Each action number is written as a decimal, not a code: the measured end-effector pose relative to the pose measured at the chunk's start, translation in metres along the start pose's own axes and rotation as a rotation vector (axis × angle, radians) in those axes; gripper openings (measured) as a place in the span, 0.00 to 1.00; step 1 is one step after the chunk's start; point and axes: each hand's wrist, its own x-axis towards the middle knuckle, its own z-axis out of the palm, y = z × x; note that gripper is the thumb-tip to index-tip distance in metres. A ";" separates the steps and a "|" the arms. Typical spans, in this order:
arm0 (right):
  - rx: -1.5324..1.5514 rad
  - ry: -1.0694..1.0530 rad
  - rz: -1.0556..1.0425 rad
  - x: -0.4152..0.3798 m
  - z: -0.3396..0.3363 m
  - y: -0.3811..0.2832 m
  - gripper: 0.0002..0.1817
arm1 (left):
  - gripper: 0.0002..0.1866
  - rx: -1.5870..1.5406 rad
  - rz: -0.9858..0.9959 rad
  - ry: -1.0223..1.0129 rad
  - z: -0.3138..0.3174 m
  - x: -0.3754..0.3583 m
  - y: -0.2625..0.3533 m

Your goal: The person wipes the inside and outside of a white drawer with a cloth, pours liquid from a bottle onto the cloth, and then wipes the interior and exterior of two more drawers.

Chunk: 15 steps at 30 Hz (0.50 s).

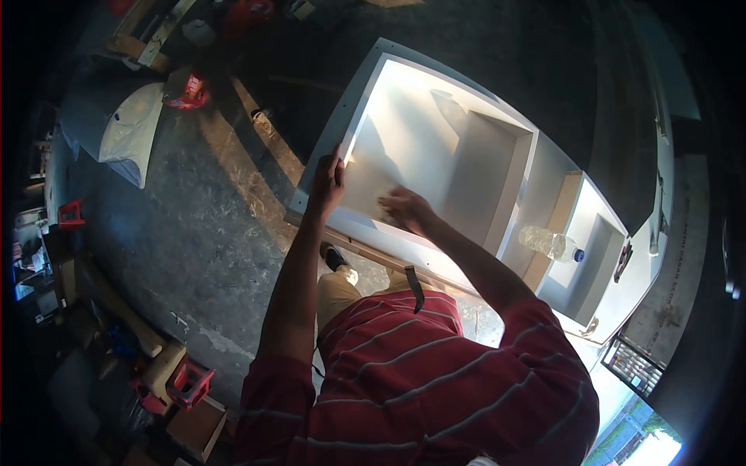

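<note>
striped shirt (435,373) hangs nearest, and past it the left hand (326,185) clamps the cabinet (482,167) edge while the right hand (404,208), fingers curled on a pad (386,203), rubs its inner panel, likely sanding; next calls for even strokes toward the divider.

I saw the cabinet (435,147) lying on the floor (194,233) in front of me, my left hand (328,185) on its near-left edge and my right hand (406,208) inside its big compartment. A bottle (549,243) lay on the divider to the right. A bag (128,132) sat well off to the left.
</note>
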 end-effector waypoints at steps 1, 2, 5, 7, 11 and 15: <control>0.218 -0.143 -0.107 0.016 0.020 0.003 0.12 | 0.22 0.001 -0.041 -0.035 -0.002 -0.001 0.002; 0.243 -0.146 -0.106 0.030 0.028 -0.003 0.12 | 0.22 0.017 -0.041 -0.055 -0.001 -0.003 0.004; -1.441 0.381 -0.618 0.086 0.040 -0.049 0.13 | 0.22 0.062 -0.035 -0.063 -0.004 -0.001 0.003; -1.601 0.724 -1.121 0.137 -0.060 -0.062 0.13 | 0.22 0.058 -0.056 -0.091 -0.008 0.000 0.006; -1.098 0.942 -0.669 0.043 -0.162 -0.145 0.14 | 0.22 0.080 -0.021 -0.055 -0.004 -0.001 0.002; -1.562 0.947 -0.922 0.059 -0.140 -0.085 0.19 | 0.23 0.041 -0.054 -0.078 -0.006 0.000 0.007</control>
